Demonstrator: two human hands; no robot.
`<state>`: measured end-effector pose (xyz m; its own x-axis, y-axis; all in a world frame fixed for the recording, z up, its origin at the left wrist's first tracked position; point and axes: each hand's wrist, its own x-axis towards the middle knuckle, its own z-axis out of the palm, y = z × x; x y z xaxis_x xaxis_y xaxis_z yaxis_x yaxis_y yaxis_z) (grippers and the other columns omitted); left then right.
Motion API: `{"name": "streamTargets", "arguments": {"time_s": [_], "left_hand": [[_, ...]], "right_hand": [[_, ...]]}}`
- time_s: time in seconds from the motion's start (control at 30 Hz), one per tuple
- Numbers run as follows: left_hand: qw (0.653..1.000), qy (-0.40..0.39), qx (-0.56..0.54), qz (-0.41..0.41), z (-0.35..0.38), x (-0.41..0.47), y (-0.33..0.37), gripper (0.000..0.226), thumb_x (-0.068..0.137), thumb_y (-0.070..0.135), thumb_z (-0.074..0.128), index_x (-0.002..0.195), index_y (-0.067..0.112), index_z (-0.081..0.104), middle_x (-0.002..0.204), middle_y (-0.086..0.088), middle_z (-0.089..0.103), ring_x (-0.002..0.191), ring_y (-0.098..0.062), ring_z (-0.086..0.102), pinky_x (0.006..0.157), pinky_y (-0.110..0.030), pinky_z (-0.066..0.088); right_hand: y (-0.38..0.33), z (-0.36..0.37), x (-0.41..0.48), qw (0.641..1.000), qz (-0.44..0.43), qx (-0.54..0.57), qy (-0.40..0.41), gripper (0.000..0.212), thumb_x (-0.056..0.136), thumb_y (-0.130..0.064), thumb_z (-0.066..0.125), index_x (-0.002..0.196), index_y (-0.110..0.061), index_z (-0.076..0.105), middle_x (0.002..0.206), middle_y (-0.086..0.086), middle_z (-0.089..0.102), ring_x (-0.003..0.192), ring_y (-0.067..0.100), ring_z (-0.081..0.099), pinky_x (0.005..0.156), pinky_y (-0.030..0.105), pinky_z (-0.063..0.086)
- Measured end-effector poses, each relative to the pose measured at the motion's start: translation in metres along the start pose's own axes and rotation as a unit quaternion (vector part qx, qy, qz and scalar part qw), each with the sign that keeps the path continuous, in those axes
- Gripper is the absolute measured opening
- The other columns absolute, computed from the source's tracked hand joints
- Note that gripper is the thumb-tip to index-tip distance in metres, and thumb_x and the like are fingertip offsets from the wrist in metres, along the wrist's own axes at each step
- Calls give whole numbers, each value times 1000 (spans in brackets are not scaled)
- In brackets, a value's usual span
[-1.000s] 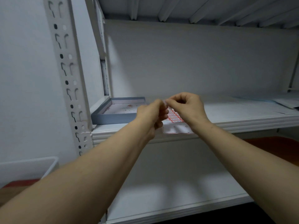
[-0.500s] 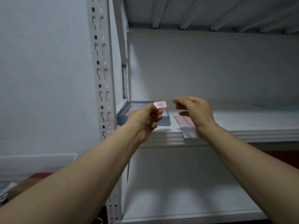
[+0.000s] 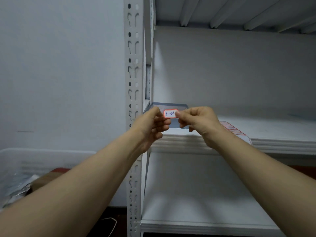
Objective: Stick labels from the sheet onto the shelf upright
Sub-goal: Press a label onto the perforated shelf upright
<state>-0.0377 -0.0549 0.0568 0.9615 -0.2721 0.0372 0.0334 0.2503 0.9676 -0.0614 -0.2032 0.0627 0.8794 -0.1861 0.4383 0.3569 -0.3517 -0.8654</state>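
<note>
The slotted upright [image 3: 133, 65] looks like matt white-painted metal, the label [image 3: 170, 113] smooth paper, the shelf board [image 3: 273, 129] matt white.

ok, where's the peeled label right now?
Head view, centre: the label is pinched between left hand and right hand, right of the shelf upright.

A plain pale wall [image 3: 59, 74] filled the left side, dimly and evenly lit. White shelf boards [image 3: 196, 207] ran off to the right, a ribbed underside [image 3: 222, 11] overhead. Low on the left sat a clear plastic bin [image 3: 25, 161] over a reddish floor [image 3: 59, 170].
</note>
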Motion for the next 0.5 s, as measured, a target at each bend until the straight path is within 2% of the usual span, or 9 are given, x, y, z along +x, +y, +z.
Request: {"name": "streamTargets", "arguments": {"time_s": [0.13, 0.2, 0.37, 0.5], "left_hand": [[995, 43, 85, 37, -21, -9, 5, 21, 84, 19, 48, 86, 14, 68, 74, -1, 67, 62, -11, 55, 53, -23, 33], [990, 78, 107, 58, -32, -13, 8, 20, 86, 22, 52, 92, 16, 70, 71, 0, 66, 61, -11, 53, 53, -23, 33], [981, 181, 18, 64, -70, -14, 10, 24, 83, 13, 44, 92, 10, 66, 62, 2, 59, 49, -10, 43, 37, -14, 25], [972, 231, -18, 51, -94, -12, 3, 22, 80, 10, 44, 86, 9, 65, 61, 2, 57, 49, -9, 43, 35, -12, 25]], "right_hand": [[-1, 20, -2, 999, -38, -13, 13, 18, 85, -18, 66, 70, -9, 64, 62, 3, 59, 44, -1, 51, 44, 9, 38], [-3, 32, -2, 999, -49, 9, 21, 17, 86, -16, 65, 70, -11, 63, 62, 1, 58, 42, -3, 50, 43, 7, 37], [0, 51, -4, 998, -48, 46, 12, 20, 86, -17, 64, 66, -17, 62, 62, 0, 59, 44, -3, 50, 43, 10, 36], [7, 61, -5, 998, -26, 51, -8, 22, 88, -18, 62, 66, -16, 63, 64, -1, 61, 47, -2, 54, 43, 14, 38]]}}
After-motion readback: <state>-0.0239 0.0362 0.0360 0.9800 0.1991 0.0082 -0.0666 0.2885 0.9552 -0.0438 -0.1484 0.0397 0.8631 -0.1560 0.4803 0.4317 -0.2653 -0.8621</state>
